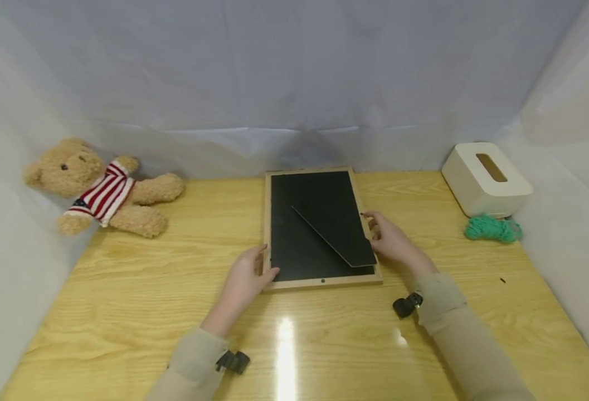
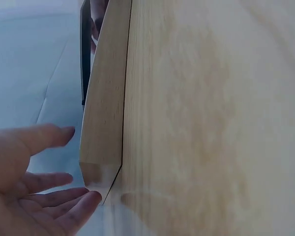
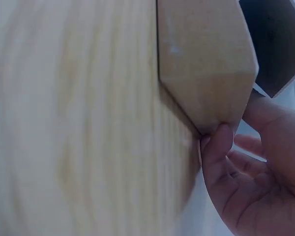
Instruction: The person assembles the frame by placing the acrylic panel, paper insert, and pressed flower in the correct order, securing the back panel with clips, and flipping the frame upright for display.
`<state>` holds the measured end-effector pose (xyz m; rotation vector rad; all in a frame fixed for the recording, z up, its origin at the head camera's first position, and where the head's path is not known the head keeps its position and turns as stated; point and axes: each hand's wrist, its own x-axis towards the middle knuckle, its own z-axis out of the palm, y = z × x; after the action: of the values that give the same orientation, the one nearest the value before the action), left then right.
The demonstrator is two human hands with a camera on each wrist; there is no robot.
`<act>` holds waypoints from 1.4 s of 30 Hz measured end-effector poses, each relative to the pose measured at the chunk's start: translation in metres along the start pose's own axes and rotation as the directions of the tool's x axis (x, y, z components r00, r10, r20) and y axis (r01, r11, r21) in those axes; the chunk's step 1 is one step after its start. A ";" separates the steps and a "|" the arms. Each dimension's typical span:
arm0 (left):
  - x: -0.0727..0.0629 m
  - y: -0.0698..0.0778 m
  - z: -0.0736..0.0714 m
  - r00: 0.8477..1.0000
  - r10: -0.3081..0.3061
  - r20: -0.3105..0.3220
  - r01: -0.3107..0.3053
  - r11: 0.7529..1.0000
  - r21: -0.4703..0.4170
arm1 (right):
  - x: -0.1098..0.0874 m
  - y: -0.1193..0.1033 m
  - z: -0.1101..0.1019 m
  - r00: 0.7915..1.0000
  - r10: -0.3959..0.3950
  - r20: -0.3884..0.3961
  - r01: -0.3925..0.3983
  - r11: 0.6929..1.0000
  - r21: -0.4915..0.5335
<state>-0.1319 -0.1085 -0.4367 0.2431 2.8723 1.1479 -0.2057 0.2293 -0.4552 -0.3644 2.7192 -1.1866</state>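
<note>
A picture frame [image 1: 322, 283] with a light wooden border lies on the table, black backing up. Its black easel stand [image 1: 336, 236] slants across the backing, one long edge raised. At the lower left, my left hand [image 1: 246, 273] has its thumb over the border and its fingers spread along the side; in the left wrist view, that thumb and the fingers [image 2: 83, 206] sit apart around the wooden corner. My right hand [image 1: 392, 236] grips the right side by the stand. One curled fingertip [image 3: 221, 135] presses the border in the right wrist view; its thumb is partly hidden behind the stand.
A teddy bear [image 1: 108, 192] in a striped sweater lies at the back left. A white tissue box [image 1: 490, 181] stands at the back right, a green yarn bundle [image 1: 492, 228] before it. A small dark bit [image 1: 502, 280] lies at right. Pale sheeting [image 1: 294, 83] walls the table.
</note>
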 end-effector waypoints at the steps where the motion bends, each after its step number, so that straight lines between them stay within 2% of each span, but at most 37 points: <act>1: 0.000 -0.001 0.001 1.000 -0.005 0.020 0.005 1.000 0.011 | 0.000 0.001 0.001 1.000 0.000 -0.005 0.000 1.000 0.003; 3: -0.002 -0.001 0.003 0.998 -0.021 0.063 0.020 1.000 0.011 | -0.001 0.003 0.002 1.000 -0.004 -0.018 0.004 1.000 0.008; 6: -0.004 -0.001 0.005 0.995 -0.030 0.091 0.030 1.000 -0.002 | -0.002 0.005 0.002 0.999 -0.026 -0.033 0.027 1.000 0.017; 10: -0.006 0.000 0.006 0.996 -0.032 0.088 0.034 0.999 -0.027 | -0.001 0.006 0.002 0.999 -0.032 -0.037 0.033 0.999 0.023; 14: -0.007 -0.001 0.005 0.996 -0.021 0.092 0.023 1.000 -0.015 | 0.000 0.005 0.002 0.999 -0.025 -0.026 0.026 0.999 0.019; 19: -0.006 -0.004 0.004 0.994 0.011 0.107 -0.011 1.000 0.001 | -0.001 0.001 0.001 0.999 -0.050 -0.018 0.049 0.998 -0.033; 24: -0.004 -0.006 0.005 0.993 0.016 0.117 -0.018 1.000 0.015 | -0.002 0.001 0.000 0.997 -0.070 -0.014 0.069 0.995 -0.071; 31: -0.004 -0.007 0.005 0.992 0.009 0.126 -0.013 1.000 0.028 | -0.001 0.004 0.001 0.996 -0.083 -0.008 0.083 0.994 -0.074; 42: -0.005 -0.007 0.007 0.995 0.009 0.100 -0.013 0.999 0.041 | -0.006 0.007 0.002 0.994 -0.097 -0.053 0.095 0.995 -0.032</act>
<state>-0.1271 -0.1090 -0.4467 0.3094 2.8127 1.0471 -0.2005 0.2340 -0.4614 -0.4785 2.7976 -1.1984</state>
